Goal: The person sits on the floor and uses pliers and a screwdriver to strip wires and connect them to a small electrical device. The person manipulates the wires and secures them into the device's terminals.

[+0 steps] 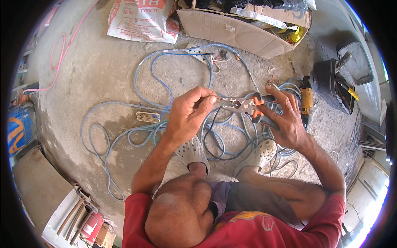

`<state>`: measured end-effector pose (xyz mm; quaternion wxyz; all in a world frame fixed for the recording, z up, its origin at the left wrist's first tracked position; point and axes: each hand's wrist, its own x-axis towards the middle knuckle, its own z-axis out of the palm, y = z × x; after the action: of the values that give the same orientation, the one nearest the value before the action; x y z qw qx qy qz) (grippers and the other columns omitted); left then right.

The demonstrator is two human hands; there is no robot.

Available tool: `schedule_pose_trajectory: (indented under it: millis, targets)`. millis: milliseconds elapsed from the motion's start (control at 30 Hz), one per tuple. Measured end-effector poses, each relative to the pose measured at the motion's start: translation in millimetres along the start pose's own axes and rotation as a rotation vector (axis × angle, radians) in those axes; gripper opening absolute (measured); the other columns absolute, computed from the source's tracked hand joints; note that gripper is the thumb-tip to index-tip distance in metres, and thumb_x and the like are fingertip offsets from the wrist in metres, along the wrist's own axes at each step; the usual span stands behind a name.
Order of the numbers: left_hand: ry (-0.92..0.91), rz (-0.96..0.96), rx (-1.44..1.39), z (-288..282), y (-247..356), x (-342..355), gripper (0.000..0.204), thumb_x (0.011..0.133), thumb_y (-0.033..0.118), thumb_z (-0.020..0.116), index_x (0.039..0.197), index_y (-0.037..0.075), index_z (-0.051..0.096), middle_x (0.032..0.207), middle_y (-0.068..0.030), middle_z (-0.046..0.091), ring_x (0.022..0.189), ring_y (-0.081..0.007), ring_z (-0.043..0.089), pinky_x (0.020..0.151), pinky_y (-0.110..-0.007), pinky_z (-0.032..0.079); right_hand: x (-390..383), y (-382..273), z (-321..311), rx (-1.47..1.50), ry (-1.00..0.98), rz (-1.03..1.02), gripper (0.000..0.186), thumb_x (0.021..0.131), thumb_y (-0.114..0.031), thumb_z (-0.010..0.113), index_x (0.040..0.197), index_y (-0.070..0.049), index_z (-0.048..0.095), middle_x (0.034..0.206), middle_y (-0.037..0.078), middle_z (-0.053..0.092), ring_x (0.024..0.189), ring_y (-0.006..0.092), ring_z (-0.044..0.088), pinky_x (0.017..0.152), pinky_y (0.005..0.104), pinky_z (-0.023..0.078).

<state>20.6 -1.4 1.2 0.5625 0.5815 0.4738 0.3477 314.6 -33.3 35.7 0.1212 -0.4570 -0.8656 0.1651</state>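
My right hand (289,122) is wrapped round the orange and black handles of a pair of pliers (242,104), whose metal jaws point left. At the tip of the jaws, my left hand (191,110) pinches thumb and forefinger together; what lies between them is too small to make out. A thin black cord (205,140) runs up from the floor toward the jaws. Below both hands, loops of blue cable (223,144) lie tangled around my light clogs (261,153). Left of my left wrist is a small rectangular outlet box (148,117) on the floor.
A white socket strip (197,53) lies among the cable ahead. Behind it stand a cardboard box (235,35) and a printed sack (142,25). To the right are an orange power tool (306,99) and an open black toolbox (324,80). A blue container (20,128) stands far left.
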Motion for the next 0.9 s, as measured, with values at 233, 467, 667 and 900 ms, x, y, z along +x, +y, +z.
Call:
schedule_pose_trajectory:
  millis: [233, 467, 667, 900]
  targets:
    - [0.148, 0.25, 0.141, 6, -5, -1, 0.008, 0.093, 0.009, 0.067, 0.098, 0.003, 0.066, 0.08, -0.0002, 0.062, 0.063, -0.0043, 0.048, 0.055, -0.021, 0.038, -2, -2, 3, 0.023, 0.036, 0.058, 0.047, 0.077, -0.011, 0.074, 0.123, -0.016, 0.068, 0.143, 0.014, 0.046, 0.115, 0.0332, 0.053, 0.095, 0.0482, 0.041]
    - [0.097, 0.325, 0.21, 4, -2, -2, 0.011, 0.088, -0.002, 0.067, 0.099, 0.001, 0.065, 0.078, -0.0041, 0.061, 0.064, -0.0079, 0.056, 0.054, -0.023, 0.046, 3, -6, 0, 0.013, 0.025, 0.021, 0.046, 0.073, -0.008, 0.074, 0.119, -0.012, 0.069, 0.135, 0.015, 0.049, 0.114, 0.0335, 0.053, 0.094, 0.0473, 0.042]
    - [0.095, 0.369, 0.23, 4, -8, -1, 0.01, 0.089, 0.002, 0.068, 0.098, 0.005, 0.066, 0.081, -0.0018, 0.064, 0.062, -0.0058, 0.052, 0.05, -0.022, 0.039, 0, -2, 2, 0.092, 0.027, 0.009, 0.042, 0.071, -0.006, 0.074, 0.113, -0.007, 0.069, 0.123, 0.016, 0.054, 0.106, 0.0338, 0.057, 0.09, 0.0443, 0.047]
    - [0.023, 0.64, 0.383, -8, -15, 7, 0.018, 0.083, -0.001, 0.073, 0.099, 0.004, 0.067, 0.08, -0.0063, 0.066, 0.063, -0.0139, 0.061, 0.051, -0.027, 0.047, -5, 11, 2, 0.352, -0.104, 0.012, 0.033, 0.068, 0.0, 0.068, 0.101, -0.001, 0.069, 0.115, 0.017, 0.057, 0.089, 0.0323, 0.062, 0.074, 0.0393, 0.051]
